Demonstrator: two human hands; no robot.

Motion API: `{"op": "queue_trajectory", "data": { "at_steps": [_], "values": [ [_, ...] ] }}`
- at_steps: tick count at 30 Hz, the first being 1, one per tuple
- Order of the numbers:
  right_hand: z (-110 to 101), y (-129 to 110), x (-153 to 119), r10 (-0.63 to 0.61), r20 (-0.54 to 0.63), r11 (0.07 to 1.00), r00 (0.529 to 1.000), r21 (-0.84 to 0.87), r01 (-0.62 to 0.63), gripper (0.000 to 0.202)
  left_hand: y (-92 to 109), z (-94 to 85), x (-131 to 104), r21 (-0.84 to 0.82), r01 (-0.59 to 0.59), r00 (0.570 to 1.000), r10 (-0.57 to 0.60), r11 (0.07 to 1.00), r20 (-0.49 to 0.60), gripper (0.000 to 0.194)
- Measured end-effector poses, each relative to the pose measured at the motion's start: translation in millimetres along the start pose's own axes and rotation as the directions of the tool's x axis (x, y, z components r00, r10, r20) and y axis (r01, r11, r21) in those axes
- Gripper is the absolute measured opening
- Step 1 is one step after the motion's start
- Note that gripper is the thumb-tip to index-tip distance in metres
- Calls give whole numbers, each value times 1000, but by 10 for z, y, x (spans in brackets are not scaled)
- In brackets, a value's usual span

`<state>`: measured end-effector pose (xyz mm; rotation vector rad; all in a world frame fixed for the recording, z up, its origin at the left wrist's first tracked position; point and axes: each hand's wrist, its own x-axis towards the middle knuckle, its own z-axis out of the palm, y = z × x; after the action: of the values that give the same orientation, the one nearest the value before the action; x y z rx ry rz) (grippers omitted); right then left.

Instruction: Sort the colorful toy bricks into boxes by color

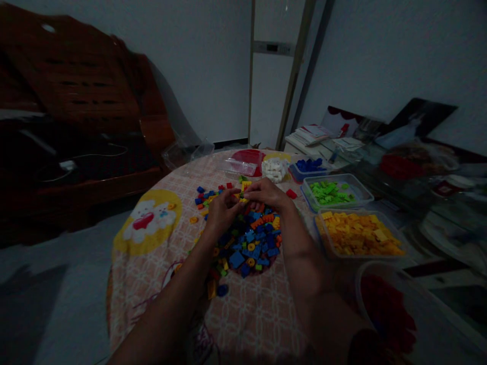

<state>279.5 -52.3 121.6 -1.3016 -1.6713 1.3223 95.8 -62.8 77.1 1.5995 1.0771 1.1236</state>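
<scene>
Over a pile of mixed building bricks (249, 248), my two hands meet with their fingertips close together. A small yellow building brick (242, 201) shows between them. My left hand (224, 207) is closed, thumb and fingers pinching at the brick's left side. From the right, my right hand (268, 192) bends down with its fingers closed at the same brick; its fingertips partly hide it. More yellow bricks (246, 185) lie just beyond the fingers. Blue, orange, green and yellow pieces are heaped below my hands, and the dim light blurs small details.
Along the right stand tubs of yellow bricks (357, 235), green bricks (330, 193), blue bricks (310, 165) and red bricks (388, 314). White bricks (274, 170) are piled at the back, beside a clear plastic tray (238, 166). A patterned cloth (262, 314) covers the round table.
</scene>
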Motion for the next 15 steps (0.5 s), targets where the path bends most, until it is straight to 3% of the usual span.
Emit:
{"op": "queue_trajectory", "data": {
  "at_steps": [3,6,8,11,13,15],
  "values": [
    [19,-147,-52,-31,-43,986,999,-166,24,8,3,-15,8,-11,-10,1000,10,1000,8,61],
    [-202,-311,-333,-98,-278,850,955,-522,-65,14,19,-63,33,-54,-17,1000,18,998,5,64],
    [-404,-416,-653,-145,-512,673,847,-678,-294,21,40,-120,53,-66,-17,1000,16,998,-14,62],
    [-637,-530,-1186,-156,-755,481,637,-621,-619,22,83,-206,71,-88,0,998,-5,996,-56,56],
    [-708,-566,-1444,-118,-838,418,532,-528,-739,24,118,-245,70,-80,21,996,-28,997,-82,52],
    [-724,-577,-1559,-126,-870,416,476,-482,-771,25,148,-282,66,-62,38,994,-44,997,-103,48]
  ]
}}
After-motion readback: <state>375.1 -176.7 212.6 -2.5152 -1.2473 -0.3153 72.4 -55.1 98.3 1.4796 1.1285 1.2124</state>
